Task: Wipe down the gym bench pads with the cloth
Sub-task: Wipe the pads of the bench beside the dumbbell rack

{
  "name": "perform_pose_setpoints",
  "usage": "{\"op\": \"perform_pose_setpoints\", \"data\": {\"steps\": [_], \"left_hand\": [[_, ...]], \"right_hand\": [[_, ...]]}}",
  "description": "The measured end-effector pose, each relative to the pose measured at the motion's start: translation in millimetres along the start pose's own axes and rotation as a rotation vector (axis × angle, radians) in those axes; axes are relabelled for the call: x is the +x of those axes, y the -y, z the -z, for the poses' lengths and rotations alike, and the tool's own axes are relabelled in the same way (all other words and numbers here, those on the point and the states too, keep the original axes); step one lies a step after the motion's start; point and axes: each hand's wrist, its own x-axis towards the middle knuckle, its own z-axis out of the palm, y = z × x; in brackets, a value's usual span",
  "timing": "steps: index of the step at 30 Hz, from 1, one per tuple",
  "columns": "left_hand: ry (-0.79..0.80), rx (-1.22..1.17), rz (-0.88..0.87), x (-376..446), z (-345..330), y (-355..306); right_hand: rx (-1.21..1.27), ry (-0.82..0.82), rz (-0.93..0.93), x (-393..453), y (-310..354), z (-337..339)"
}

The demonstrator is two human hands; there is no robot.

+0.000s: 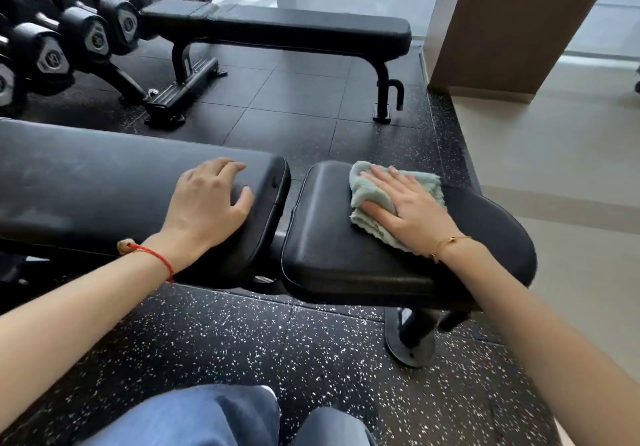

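A black gym bench stands across my view with two pads. The long back pad (86,182) runs off to the left, and the shorter seat pad (332,255) lies to the right of a narrow gap. My left hand (207,203) rests flat on the right end of the back pad, fingers apart, holding nothing. My right hand (405,206) presses a folded pale green cloth (367,186) flat against the far part of the seat pad. The cloth shows on both sides of the hand.
A second black flat bench (277,26) stands farther back. A rack of black dumbbells (69,33) fills the upper left. A brown pillar (502,26) rises at the upper right beside a pale floor. My jeans-clad knees (214,418) are at the bottom, over speckled rubber flooring.
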Motion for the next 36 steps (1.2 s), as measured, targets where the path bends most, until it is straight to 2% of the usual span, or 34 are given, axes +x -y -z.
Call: {"op": "perform_pose_setpoints", "data": {"steps": [2, 8, 12, 16, 19, 22, 26, 30, 32, 36], "left_hand": [[0.021, -0.01, -0.027, 16.4, -9.8, 3.9], [0.168, -0.085, 0.013, 46.7, -31.7, 1.0], [0.244, -0.07, -0.023, 55.5, -24.3, 5.2], [0.361, -0.065, -0.046, 79.7, -16.7, 9.2], [0.468, -0.045, -0.052, 95.1, -17.6, 8.0], [0.579, -0.036, -0.05, 105.3, -18.4, 3.5], [0.592, -0.031, 0.008, 111.8, -18.7, -6.4], [0.635, 0.01, 0.02, 111.3, -16.8, -10.9], [0.638, 0.017, 0.022, 112.5, -16.9, -13.5], [0.64, 0.031, 0.054, 113.2, -17.9, -19.7]], "right_hand": [[-0.061, 0.009, -0.077, 28.5, -6.9, -1.1], [-0.161, 0.087, -0.105, 113.0, 21.4, -14.0], [-0.028, 0.067, -0.067, 86.9, 4.8, 0.8], [-0.004, 0.075, -0.19, 40.5, -36.2, 28.0], [-0.072, 0.126, -0.267, 47.8, -36.4, 29.8], [-0.066, 0.224, -0.207, 101.2, -6.0, 12.2], [0.0, 0.299, -0.062, 144.9, 31.8, -10.3], [0.136, 0.271, -0.122, 111.2, 10.7, 9.1], [0.109, 0.242, -0.243, 81.4, -16.0, 25.0], [0.086, 0.298, -0.374, 20.0, -66.1, 55.3]]}}
